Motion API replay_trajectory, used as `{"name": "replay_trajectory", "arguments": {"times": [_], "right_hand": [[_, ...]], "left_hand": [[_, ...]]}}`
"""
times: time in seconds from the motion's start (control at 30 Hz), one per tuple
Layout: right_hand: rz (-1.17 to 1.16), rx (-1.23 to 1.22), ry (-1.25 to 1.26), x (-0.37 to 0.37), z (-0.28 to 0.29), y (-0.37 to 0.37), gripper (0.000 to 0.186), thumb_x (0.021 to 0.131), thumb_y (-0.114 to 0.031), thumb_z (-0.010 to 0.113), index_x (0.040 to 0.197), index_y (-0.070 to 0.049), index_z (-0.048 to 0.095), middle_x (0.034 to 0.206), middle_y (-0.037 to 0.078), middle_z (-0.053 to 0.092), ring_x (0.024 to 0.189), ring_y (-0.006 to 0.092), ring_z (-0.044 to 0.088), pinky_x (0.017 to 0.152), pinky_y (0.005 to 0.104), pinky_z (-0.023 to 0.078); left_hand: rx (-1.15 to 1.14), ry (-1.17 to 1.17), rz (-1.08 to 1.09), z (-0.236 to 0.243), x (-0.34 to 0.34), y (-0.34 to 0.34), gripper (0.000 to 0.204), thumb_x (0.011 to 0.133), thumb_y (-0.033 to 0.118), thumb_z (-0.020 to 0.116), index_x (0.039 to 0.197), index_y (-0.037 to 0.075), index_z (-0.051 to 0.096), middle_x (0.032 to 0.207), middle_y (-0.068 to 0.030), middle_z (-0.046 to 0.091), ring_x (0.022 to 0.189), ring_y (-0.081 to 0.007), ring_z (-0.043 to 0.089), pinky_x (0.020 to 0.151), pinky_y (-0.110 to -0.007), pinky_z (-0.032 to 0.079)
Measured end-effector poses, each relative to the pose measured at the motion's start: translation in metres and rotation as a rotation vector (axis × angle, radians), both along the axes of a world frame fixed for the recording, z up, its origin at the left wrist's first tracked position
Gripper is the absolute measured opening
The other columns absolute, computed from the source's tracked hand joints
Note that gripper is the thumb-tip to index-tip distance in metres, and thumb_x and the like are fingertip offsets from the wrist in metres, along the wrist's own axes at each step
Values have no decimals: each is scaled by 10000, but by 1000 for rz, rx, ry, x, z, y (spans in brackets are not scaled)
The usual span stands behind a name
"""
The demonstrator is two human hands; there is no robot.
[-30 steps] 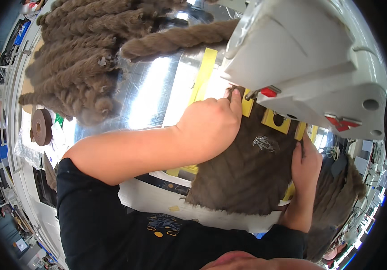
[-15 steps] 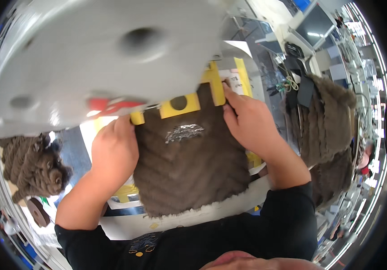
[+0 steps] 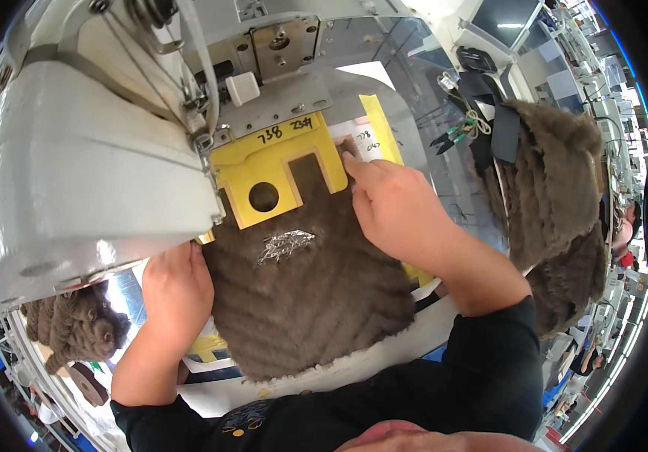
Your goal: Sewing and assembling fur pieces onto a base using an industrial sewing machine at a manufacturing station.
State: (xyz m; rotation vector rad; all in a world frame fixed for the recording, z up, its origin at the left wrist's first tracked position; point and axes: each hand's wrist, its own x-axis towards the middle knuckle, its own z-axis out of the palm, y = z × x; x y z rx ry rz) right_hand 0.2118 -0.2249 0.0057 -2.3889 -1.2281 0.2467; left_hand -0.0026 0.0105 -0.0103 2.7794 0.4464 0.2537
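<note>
A brown fur piece (image 3: 316, 301) with chevron ridges lies beneath a yellow template (image 3: 252, 177) clamped at the sewing machine (image 3: 83, 173); a patch of silvery strands (image 3: 286, 245) rests on the fur. My left hand (image 3: 177, 286) holds the fur's left edge near the template's lower-left corner, fingers together and fingertips partly hidden by the machine head. At the template's right side, my right hand (image 3: 395, 211) has its fingers closed on the fur's edge, the index finger at a small tab of fur beside a marked white sheet (image 3: 369, 135).
Rolled fur strips (image 3: 68, 324) and a brown tape roll (image 3: 86, 384) are at left. At right lie more fur pieces (image 3: 553, 188), green-handled pliers (image 3: 452, 138) and cord. A monitor (image 3: 504, 22) stands at the back; distant people (image 3: 625, 226) show at the rim.
The view has swung toward the machine, showing more template. My left hand has moved from the upper fur tab down to the left edge; my right hand sits higher along the right edge.
</note>
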Motion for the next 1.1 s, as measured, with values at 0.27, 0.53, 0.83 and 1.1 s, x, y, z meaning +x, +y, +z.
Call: {"name": "replay_trajectory", "arguments": {"times": [0.27, 0.53, 0.83, 1.1], "right_hand": [[37, 16, -11, 6, 0, 0, 370, 917, -92, 593, 1254, 51, 652, 920, 266, 704, 871, 454, 684, 803, 534, 547], [-22, -24, 106, 4, 17, 8, 332, 919, -71, 593, 1211, 57, 683, 983, 302, 695, 951, 475, 661, 873, 525, 523], [-28, -43, 84, 3, 23, 10, 346, 904, -58, 590, 1221, 51, 674, 929, 292, 694, 915, 478, 658, 834, 504, 522], [-36, -54, 107, 1, 21, 9, 359, 909, -72, 598, 1227, 79, 668, 928, 294, 698, 912, 472, 669, 843, 500, 522]], "left_hand": [[-40, -91, 43, -1, 2, -3, 230, 940, 8, 608, 1164, -41, 631, 874, -253, 683, 787, -457, 671, 701, -516, 534], [-74, -93, 164, -12, 4, 1, 254, 956, 26, 621, 1198, -45, 600, 866, -255, 710, 788, -462, 690, 706, -522, 555], [-7, -34, 134, -12, 8, 5, 243, 987, 90, 604, 1180, -35, 681, 835, -252, 699, 781, -438, 689, 722, -501, 555], [9, -50, 122, -12, 6, 4, 244, 996, 106, 604, 1183, -32, 678, 830, -243, 699, 777, -426, 692, 717, -494, 563]]}}
